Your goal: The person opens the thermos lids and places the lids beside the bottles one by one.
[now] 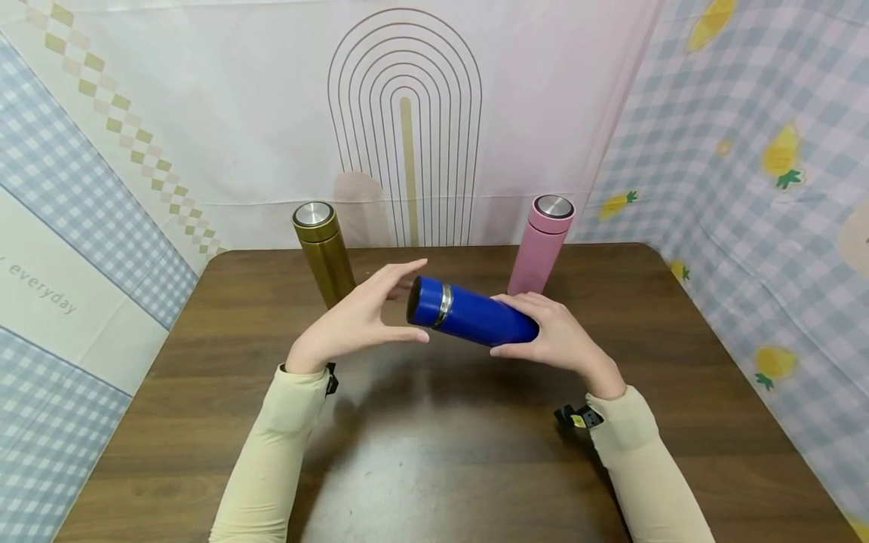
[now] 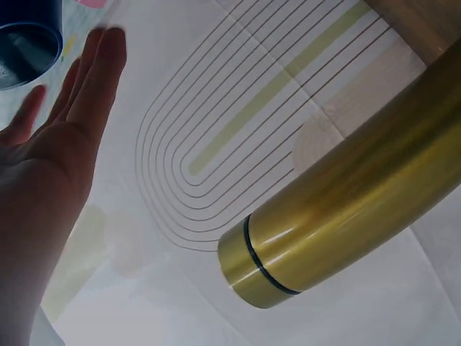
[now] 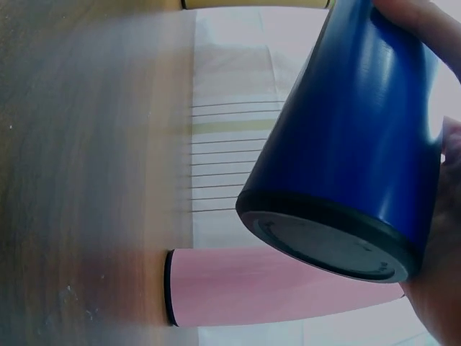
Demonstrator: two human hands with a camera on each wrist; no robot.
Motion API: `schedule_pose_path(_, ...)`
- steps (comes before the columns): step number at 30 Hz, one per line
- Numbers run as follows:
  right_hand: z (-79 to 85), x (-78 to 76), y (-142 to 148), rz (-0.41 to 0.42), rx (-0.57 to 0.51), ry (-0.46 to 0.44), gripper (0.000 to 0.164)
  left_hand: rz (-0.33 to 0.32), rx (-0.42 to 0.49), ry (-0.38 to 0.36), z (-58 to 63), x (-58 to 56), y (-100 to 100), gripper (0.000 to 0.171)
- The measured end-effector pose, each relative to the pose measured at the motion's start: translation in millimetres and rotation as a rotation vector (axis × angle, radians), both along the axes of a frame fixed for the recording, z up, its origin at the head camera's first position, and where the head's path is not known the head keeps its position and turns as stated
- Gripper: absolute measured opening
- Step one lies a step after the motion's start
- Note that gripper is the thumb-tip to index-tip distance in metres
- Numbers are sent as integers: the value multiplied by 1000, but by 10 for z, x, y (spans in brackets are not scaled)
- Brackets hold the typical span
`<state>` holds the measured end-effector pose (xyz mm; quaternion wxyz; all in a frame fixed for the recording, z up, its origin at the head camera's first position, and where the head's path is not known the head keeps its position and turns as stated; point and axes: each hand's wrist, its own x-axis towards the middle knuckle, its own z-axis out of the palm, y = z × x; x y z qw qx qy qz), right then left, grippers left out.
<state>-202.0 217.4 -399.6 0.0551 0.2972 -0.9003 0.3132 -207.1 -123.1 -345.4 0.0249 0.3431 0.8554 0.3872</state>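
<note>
A blue thermos bottle (image 1: 475,313) is held above the table, tilted nearly onto its side, its silver-ringed end toward the left. My right hand (image 1: 553,332) grips it near the base, thumb on the near side and fingers on the far side. The bottle's round bottom (image 3: 324,241) shows in the right wrist view. My left hand (image 1: 363,313) is spread around the ringed end, fingers extended and thumb apart, without gripping it. In the left wrist view the dark round end (image 2: 29,54) of the bottle appears beyond the left fingers (image 2: 101,79).
A gold thermos bottle (image 1: 326,260) stands upright behind my left hand. Behind my right hand stands a pink thermos bottle (image 1: 539,249), also upright. Both are on the brown wooden table (image 1: 434,452), near its back edge. Patterned cloth (image 1: 258,113) hangs behind and at the sides.
</note>
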Motion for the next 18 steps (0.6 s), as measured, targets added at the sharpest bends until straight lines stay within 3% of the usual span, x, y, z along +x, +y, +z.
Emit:
schedule_pose_path(4,4,-2,3,0,0,8,74,-69,-5,93,3,-2,22,86)
schedule_pose_path(7,-1,-5,2,9,11,21,74,-70,-27,127,9,0,41,77)
schedule_pose_path(15,1,3,-3,23,16,31,74,75,-76,69,14,1,37,68)
schedule_pose_path(18,6,-2,-4,22,19,33,74,102,-105,42,16,-1,40,69)
